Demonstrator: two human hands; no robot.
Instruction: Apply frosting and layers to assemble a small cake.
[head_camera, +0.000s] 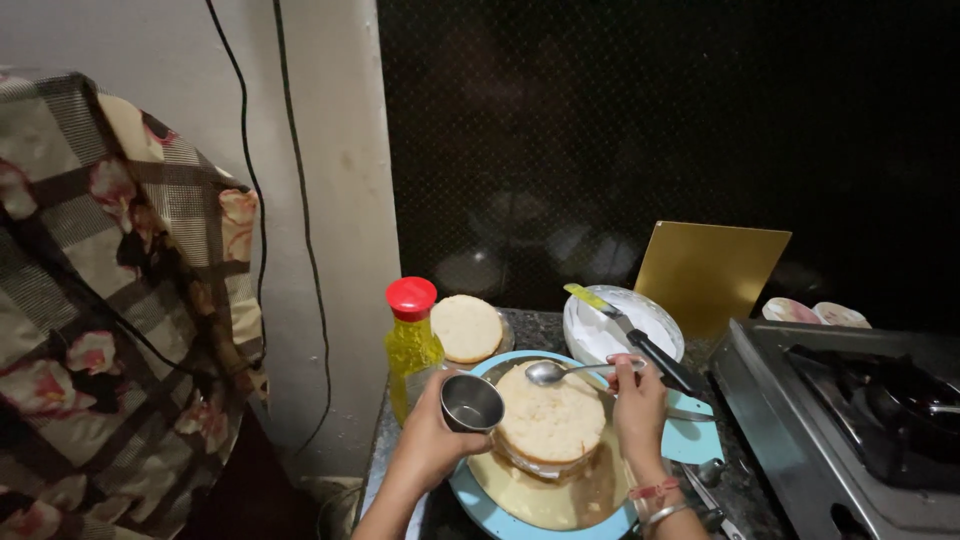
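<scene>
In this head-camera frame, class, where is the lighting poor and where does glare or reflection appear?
Head view: the dark wall is underexposed, with faint round reflections; the gold board catches soft light; the cake, spoon and steel cup are lit and fairly sharp.

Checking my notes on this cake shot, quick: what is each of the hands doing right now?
Left hand: closed around a small steel cup beside the cake.
Right hand: closed on a spoon held over the cake.

Two bare forearms, no sleeves, red thread band and metal bangle (664, 512) on right wrist
</scene>
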